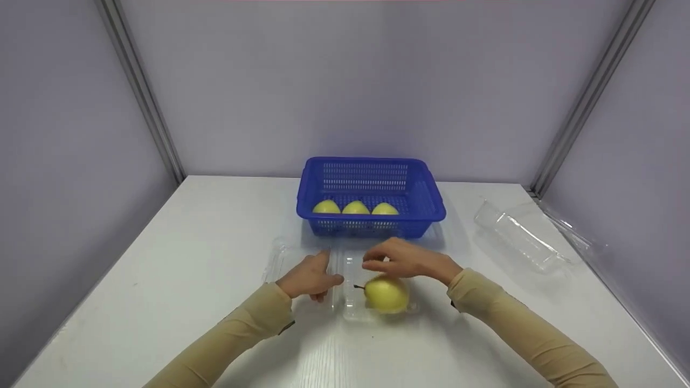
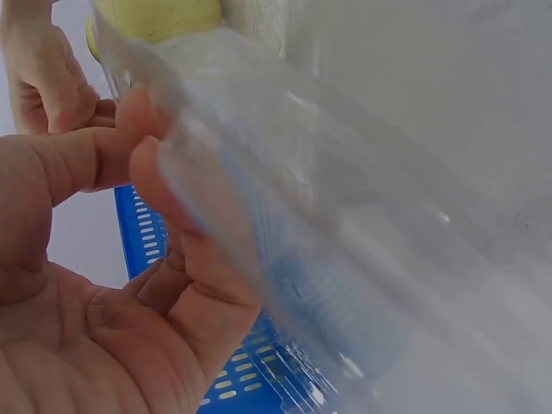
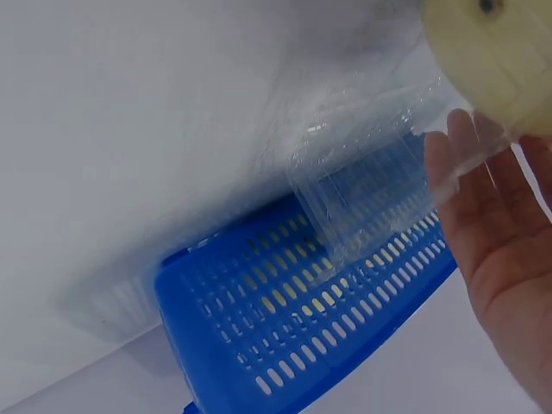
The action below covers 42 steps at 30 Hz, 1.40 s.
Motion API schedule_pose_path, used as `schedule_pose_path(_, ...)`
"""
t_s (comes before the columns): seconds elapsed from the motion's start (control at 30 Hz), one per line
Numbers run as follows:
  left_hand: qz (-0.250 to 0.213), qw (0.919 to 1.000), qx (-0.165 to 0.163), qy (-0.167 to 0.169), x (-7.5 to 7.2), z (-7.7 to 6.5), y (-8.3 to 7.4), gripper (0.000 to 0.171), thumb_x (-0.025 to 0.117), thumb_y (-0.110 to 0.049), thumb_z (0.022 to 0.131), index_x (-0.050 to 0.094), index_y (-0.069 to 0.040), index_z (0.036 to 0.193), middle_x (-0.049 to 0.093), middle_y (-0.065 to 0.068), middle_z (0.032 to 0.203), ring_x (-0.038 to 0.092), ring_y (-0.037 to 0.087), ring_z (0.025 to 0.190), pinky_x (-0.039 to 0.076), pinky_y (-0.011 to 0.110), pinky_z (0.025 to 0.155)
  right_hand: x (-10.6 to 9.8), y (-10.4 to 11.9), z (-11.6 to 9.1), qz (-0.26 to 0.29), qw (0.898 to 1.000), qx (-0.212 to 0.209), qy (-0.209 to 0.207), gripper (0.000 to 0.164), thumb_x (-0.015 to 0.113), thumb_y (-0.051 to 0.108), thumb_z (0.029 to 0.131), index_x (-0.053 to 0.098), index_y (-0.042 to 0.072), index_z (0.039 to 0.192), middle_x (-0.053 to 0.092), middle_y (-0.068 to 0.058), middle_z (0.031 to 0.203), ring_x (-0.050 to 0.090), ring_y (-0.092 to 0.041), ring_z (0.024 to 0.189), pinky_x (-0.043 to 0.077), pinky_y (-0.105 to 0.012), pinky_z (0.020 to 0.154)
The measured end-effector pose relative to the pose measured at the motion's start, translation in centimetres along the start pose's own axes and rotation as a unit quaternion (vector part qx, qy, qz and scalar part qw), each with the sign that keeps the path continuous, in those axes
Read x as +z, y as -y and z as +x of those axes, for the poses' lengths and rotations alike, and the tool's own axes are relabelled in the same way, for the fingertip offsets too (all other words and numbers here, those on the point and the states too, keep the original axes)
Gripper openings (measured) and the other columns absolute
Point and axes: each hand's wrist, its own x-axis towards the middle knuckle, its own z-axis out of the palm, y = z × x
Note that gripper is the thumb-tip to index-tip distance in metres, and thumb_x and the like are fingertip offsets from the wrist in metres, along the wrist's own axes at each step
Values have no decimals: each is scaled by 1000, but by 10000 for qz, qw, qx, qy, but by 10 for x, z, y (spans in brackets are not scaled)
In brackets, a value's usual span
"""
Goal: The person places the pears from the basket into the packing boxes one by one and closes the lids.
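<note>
A clear plastic clamshell box (image 1: 353,312) lies spread on the table, with a yellow pear (image 1: 387,295), stem pointing left, in its right half. My left hand (image 1: 310,277) is at the left half, the lid (image 2: 345,198); in the left wrist view its thumb and curled fingers pinch the lid's edge. Above the pear, at the box's far side, is my right hand (image 1: 401,257). The right wrist view shows its fingers (image 3: 470,185) fairly straight, overlapping the clear edge beside the pear; its thumb is hidden there.
Behind the box stands a blue plastic basket (image 1: 372,226) with three yellow pears (image 1: 356,207) showing inside. More clear plastic packaging (image 1: 523,240) lies at the table's right side. Pale panels (image 1: 345,81) enclose the white table (image 1: 205,231).
</note>
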Motion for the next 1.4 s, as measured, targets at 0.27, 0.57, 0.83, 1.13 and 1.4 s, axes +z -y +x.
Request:
schedule_pose_path(0.27,-58,9999,-25,80,0,1,-2,84,63,-21,91,14,10,151,57,0,55,53,12,44,56,39,52,-18,-9,9,-496,9908,246,-1231,27,57,31,99,74,10,107,73,0,97,66,-14,86,56,-37,79)
schedule_pose_path(0.57,-74,9999,-80,103,0,0,-3,88,62,-21,91,7,9,153,57,0,56,52,12,44,55,38,51,-32,-25,24,-1053,9688,861,-2070,24,62,28,97,72,13,111,66,-7,111,63,-25,102,53,-46,92)
schedule_pose_path(0.83,-27,10000,14,32,2,-1,-1,89,61,-19,91,4,10,153,56,-1,52,51,11,42,54,36,49,-45,-40,43,-741,9629,1823,-1849,28,57,31,98,73,13,113,64,-8,113,60,-26,105,51,-48,92)
schedule_pose_path(1.13,-49,9999,-8,94,3,-1,-4,90,62,-20,91,4,10,153,55,-1,54,51,11,43,52,33,47,-46,-56,57,-133,9496,2592,-1759,31,57,31,97,73,12,116,70,-5,116,65,-24,104,51,-50,94)
schedule_pose_path(1.4,-156,9998,62,77,5,-3,-2,91,62,-19,90,2,10,153,55,-1,55,50,11,43,50,31,45,-40,-64,70,504,9574,2699,-890,47,45,48,101,73,11,97,50,1,74,44,-15,68,39,-35,67)
